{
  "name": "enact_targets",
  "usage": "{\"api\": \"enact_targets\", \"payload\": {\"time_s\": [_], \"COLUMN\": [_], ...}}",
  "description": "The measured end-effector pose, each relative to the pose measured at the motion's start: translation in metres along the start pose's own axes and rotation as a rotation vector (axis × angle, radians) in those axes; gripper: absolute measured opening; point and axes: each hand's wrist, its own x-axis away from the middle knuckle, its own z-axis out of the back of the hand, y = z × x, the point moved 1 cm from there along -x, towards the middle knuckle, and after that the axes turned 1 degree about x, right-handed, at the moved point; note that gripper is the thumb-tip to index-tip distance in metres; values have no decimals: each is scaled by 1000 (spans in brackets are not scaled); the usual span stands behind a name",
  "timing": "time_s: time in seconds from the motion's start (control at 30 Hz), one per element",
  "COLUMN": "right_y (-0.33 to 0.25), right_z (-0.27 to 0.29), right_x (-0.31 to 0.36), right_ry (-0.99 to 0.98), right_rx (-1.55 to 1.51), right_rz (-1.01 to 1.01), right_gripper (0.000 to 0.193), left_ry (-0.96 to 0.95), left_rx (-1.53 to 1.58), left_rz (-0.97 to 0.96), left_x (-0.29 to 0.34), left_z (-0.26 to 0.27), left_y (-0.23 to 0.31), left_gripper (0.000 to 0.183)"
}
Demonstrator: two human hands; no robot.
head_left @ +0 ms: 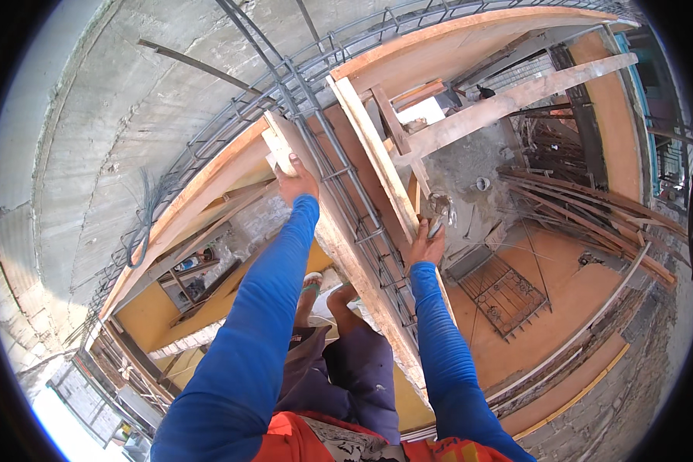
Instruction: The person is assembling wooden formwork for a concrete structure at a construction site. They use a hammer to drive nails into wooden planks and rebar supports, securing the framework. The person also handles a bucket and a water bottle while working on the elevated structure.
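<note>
My left hand [296, 183] is closed around a short pale wood block [279, 152] at the top end of the left formwork board [346, 254]. Its thumb points up along the block. My right hand [427, 248] is closed at the right formwork board [373, 158], around a small shiny greyish thing [436, 228] whose kind I cannot make out. Just beyond those fingers is a blurred, glinting patch. Between the two boards runs a cage of steel rebar [350, 173] with bent ties.
A wooden brace [516, 104] crosses at the upper right. Far below, on the right, lie a metal grille [503, 292], stacked timber [585, 212] and a bucket [482, 183]. Concrete slab [138, 108] spreads at the left, with a coil of wire [148, 212]. My feet stand low between boards.
</note>
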Motion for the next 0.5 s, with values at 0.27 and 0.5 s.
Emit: {"api": "enact_targets", "payload": {"time_s": [0.27,0.5], "right_y": [-12,-17], "right_z": [-9,-14], "right_x": [0,-2], "right_ry": [47,102], "right_rx": [-12,8], "right_rz": [-70,-139], "right_gripper": [42,40], "left_ry": [20,36], "left_rx": [-28,33], "left_rz": [2,5], "left_x": [-3,-6], "left_z": [-2,-6], "left_y": [5,5], "left_gripper": [83,85]}}
